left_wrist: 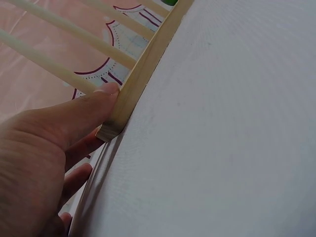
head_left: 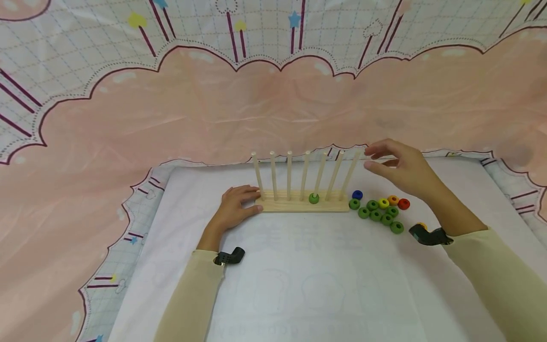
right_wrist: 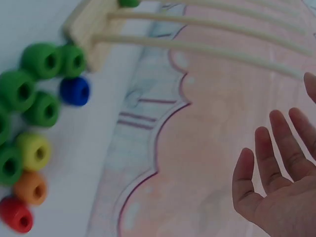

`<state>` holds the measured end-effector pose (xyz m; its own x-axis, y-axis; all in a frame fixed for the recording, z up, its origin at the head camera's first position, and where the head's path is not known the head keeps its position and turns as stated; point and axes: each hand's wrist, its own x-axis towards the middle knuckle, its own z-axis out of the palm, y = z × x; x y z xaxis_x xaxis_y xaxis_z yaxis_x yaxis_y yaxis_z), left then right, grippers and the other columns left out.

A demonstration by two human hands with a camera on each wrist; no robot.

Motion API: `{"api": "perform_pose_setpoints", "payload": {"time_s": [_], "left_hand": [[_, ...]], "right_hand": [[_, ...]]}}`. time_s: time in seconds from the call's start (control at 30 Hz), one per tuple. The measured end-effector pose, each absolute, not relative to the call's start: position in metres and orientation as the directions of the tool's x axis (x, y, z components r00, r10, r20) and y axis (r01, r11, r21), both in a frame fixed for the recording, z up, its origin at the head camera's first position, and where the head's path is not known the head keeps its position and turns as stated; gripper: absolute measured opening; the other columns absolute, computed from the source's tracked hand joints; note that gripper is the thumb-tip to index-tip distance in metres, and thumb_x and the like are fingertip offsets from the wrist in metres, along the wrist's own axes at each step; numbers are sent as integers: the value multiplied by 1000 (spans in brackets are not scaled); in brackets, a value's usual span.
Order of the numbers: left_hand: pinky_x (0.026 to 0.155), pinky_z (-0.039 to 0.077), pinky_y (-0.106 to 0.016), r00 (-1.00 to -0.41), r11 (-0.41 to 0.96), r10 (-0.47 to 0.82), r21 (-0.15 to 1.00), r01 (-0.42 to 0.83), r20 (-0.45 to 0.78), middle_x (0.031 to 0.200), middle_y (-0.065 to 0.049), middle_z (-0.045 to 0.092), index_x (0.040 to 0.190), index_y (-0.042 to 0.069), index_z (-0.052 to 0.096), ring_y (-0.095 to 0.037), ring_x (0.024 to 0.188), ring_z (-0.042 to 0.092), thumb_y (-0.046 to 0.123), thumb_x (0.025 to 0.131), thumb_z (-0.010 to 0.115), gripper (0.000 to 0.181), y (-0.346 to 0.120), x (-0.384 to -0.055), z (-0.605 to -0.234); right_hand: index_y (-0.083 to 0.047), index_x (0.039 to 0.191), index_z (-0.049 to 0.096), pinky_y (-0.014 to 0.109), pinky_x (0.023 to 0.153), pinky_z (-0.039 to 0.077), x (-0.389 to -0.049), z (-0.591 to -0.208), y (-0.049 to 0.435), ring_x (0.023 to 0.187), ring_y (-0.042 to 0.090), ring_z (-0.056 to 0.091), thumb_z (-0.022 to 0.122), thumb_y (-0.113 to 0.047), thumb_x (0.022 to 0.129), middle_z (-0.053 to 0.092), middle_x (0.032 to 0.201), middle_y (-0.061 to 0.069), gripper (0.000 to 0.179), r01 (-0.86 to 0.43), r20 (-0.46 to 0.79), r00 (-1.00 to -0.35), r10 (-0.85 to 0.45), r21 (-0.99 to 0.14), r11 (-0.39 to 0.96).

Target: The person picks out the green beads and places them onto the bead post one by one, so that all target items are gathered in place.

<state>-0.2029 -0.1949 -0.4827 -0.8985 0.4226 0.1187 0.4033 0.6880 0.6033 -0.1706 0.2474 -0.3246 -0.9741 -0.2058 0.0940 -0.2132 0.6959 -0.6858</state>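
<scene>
A wooden peg stand [head_left: 295, 205] with a row of upright pegs sits on the white cloth. One green bead [head_left: 314, 198] is at the foot of a peg right of the middle. My left hand [head_left: 232, 206] grips the stand's left end, the thumb [left_wrist: 106, 94] on its front edge in the left wrist view. Beside the top of the rightmost peg [head_left: 351, 175], my right hand [head_left: 401, 166] is raised with fingers spread and loosely bent, holding nothing. To the stand's right lie several green beads [head_left: 397, 227], with a blue bead [head_left: 357, 194] close to its end.
A yellow bead [head_left: 383, 203], an orange bead [head_left: 393, 200] and a red bead [head_left: 403, 204] lie among the green ones. Another yellowish bead [head_left: 422, 225] is partly hidden by the right wrist camera [head_left: 430, 236]. Behind the stand rises a pink patterned cloth [head_left: 265, 109].
</scene>
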Motion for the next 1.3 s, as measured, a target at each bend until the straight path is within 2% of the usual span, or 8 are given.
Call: {"api": "perform_pose_setpoints", "payload": {"time_s": [0.07, 0.23, 0.53, 0.63, 0.77, 0.87, 1.03, 1.3], "left_hand": [[123, 12, -61, -898, 691, 424, 601, 402, 112, 147, -7, 59, 133, 11, 69, -31, 147, 42, 37, 90, 77, 50, -195, -202, -482], [124, 11, -61, -901, 692, 420, 604, 395, 108, 148, -7, 59, 133, 12, 69, -31, 147, 41, 37, 91, 77, 50, -196, -201, -480], [124, 10, -62, -901, 691, 420, 606, 394, 107, 148, -7, 58, 134, 12, 69, -31, 148, 40, 36, 91, 77, 50, -196, -202, -479], [124, 10, -61, -901, 689, 419, 608, 394, 109, 148, -7, 58, 134, 12, 69, -31, 148, 40, 36, 91, 77, 50, -196, -203, -479], [124, 10, -61, -902, 688, 418, 610, 394, 111, 148, -6, 58, 134, 12, 69, -30, 148, 40, 36, 91, 77, 50, -196, -204, -480], [124, 10, -61, -901, 690, 419, 607, 395, 110, 148, -6, 58, 134, 12, 69, -30, 148, 40, 37, 91, 77, 50, -195, -205, -480], [124, 11, -61, -902, 692, 417, 604, 396, 113, 148, -7, 59, 133, 13, 69, -31, 148, 41, 38, 91, 77, 50, -194, -204, -481], [124, 11, -60, -904, 696, 418, 607, 384, 93, 149, -6, 57, 135, 14, 68, -30, 149, 39, 39, 92, 76, 51, -195, -204, -483]], "right_hand": [[-18, 133, 61, 22, 96, 50, -168, -332, 259, 120, 21, 57, 66, -46, 98, 65, 131, 2, 46, -196, 58, -976, -211, -662, 724], [-16, 134, 61, 55, 101, 50, -162, -352, 285, 117, 25, 57, 67, -44, 98, 69, 123, 7, 46, -190, -26, -966, -256, -600, 777], [-17, 125, 70, 57, 96, 50, -148, -386, 327, 110, 27, 61, 74, -37, 94, 73, 111, -2, 37, -232, -104, -936, -336, -533, 813], [-19, 120, 74, 60, 96, 49, -145, -394, 336, 110, 26, 60, 76, -39, 92, 73, 113, -2, 34, -220, -144, -927, -346, -540, 813], [-19, 117, 75, 66, 97, 45, -142, -404, 345, 121, 33, 55, 79, -37, 90, 73, 120, 5, 32, -190, -204, -908, -365, -576, 795], [-22, 112, 76, 66, 98, 44, -142, -409, 349, 124, 35, 53, 80, -35, 88, 72, 120, 4, 28, -185, -231, -895, -381, -586, 789], [-27, 103, 76, 60, 96, 45, -142, -414, 352, 116, 26, 54, 84, -34, 84, 70, 112, -1, 22, -192, -252, -879, -404, -588, 786], [-27, 108, 77, 36, 86, 46, -143, -426, 358, 101, 19, 52, 87, -39, 80, 68, 111, -1, 32, -144, -337, -852, -400, -584, 799]]}}
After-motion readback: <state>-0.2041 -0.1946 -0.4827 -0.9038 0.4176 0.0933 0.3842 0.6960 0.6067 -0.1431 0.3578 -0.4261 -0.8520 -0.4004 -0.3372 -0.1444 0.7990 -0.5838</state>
